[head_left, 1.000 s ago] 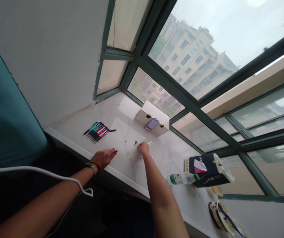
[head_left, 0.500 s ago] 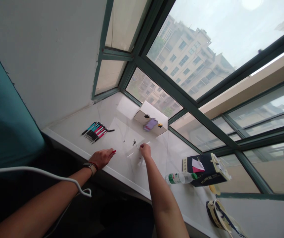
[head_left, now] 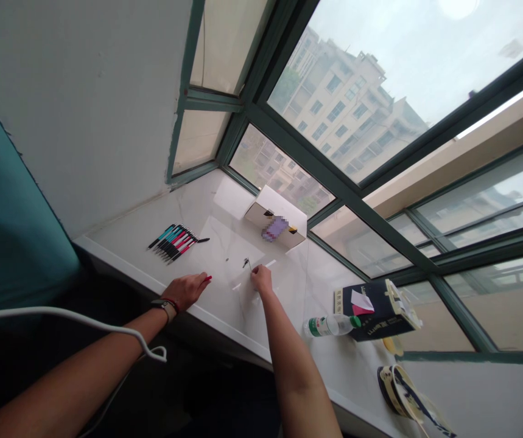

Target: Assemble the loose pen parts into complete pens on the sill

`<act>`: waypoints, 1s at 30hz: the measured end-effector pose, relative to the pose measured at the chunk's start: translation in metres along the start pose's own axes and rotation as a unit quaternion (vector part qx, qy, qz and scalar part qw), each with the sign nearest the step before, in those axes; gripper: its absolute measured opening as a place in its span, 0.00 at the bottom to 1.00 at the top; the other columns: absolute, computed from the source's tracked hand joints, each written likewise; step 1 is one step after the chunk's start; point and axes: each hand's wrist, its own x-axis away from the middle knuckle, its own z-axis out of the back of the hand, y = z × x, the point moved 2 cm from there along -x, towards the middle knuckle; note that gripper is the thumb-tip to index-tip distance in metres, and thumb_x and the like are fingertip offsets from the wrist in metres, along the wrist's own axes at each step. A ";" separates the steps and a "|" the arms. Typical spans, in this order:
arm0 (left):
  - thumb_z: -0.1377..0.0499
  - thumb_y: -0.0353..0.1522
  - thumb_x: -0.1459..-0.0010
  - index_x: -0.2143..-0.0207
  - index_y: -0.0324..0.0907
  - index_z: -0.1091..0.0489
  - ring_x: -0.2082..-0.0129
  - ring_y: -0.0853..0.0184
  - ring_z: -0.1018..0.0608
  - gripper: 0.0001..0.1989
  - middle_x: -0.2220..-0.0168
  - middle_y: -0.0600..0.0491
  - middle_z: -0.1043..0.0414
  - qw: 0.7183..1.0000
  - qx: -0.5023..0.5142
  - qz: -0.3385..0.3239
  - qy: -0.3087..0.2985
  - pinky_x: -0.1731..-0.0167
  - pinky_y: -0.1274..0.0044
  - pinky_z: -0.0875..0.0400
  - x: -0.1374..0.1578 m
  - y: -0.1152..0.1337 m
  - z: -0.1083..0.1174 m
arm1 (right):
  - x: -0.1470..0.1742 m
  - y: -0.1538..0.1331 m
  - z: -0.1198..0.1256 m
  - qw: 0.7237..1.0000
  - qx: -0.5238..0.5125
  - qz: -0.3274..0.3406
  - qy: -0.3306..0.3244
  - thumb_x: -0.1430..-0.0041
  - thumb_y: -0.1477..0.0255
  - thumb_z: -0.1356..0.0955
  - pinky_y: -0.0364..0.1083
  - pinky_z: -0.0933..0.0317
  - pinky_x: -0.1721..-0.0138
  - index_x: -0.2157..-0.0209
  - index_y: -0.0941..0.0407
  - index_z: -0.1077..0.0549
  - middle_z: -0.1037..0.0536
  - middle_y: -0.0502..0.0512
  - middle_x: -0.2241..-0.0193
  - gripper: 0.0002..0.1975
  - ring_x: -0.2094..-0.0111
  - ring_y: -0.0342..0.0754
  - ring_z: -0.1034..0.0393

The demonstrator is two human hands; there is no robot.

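My left hand rests at the table's near edge, closed around a short red pen part whose end sticks out past the fingertips. To its right, my right hand is in a pinch over the white tabletop. A thin, light stick reaches from its fingertips toward some small dark pieces; its kind is too small to make out. A tiny dark bit lies between the hands. Beyond my left hand, several pens with teal, black and red barrels lie side by side, with a small black piece at their right.
A white box stands by the window, a blurred purple patch on its front. At right are a plastic bottle lying down, a dark box and a round container. A white cable crosses above my left forearm.
My right hand has shifted slightly left, nearer the small dark pieces. My left hand keeps its place with the red pen part. The whole view has drifted a little.
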 end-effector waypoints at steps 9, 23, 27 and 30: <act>0.62 0.46 0.31 0.59 0.47 0.31 0.67 0.62 0.22 0.24 0.66 0.49 0.23 1.000 0.011 0.001 0.001 0.72 0.75 0.38 0.001 0.000 0.002 | 0.013 -0.003 0.008 0.992 -0.096 -0.001 0.084 0.48 0.76 0.35 0.43 0.36 0.55 0.66 0.57 0.25 0.20 0.57 0.64 0.08 0.61 0.48 0.26; 0.62 0.46 0.31 0.59 0.46 0.31 0.67 0.63 0.22 0.23 0.65 0.49 0.23 1.000 0.016 0.009 -0.006 0.70 0.75 0.37 0.000 0.002 0.005 | 0.071 -0.106 -0.004 0.929 -0.296 0.211 -0.066 0.46 0.73 0.28 0.46 0.29 0.58 0.65 0.53 0.23 0.18 0.50 0.68 0.05 0.64 0.46 0.23; 0.62 0.45 0.31 0.58 0.46 0.31 0.66 0.63 0.22 0.23 0.65 0.49 0.23 1.000 0.016 0.010 -0.009 0.69 0.75 0.36 0.000 0.001 0.004 | 0.078 -0.112 -0.001 0.931 -0.257 0.248 -0.073 0.44 0.74 0.29 0.46 0.30 0.55 0.62 0.52 0.23 0.18 0.50 0.67 0.07 0.63 0.46 0.22; 0.62 0.46 0.31 0.58 0.47 0.31 0.66 0.63 0.22 0.23 0.65 0.49 0.24 1.000 0.010 0.006 -0.008 0.69 0.75 0.36 0.001 0.001 0.004 | 0.079 -0.112 0.001 0.931 -0.251 0.257 -0.068 0.42 0.73 0.29 0.46 0.30 0.55 0.61 0.51 0.23 0.17 0.50 0.66 0.07 0.62 0.46 0.22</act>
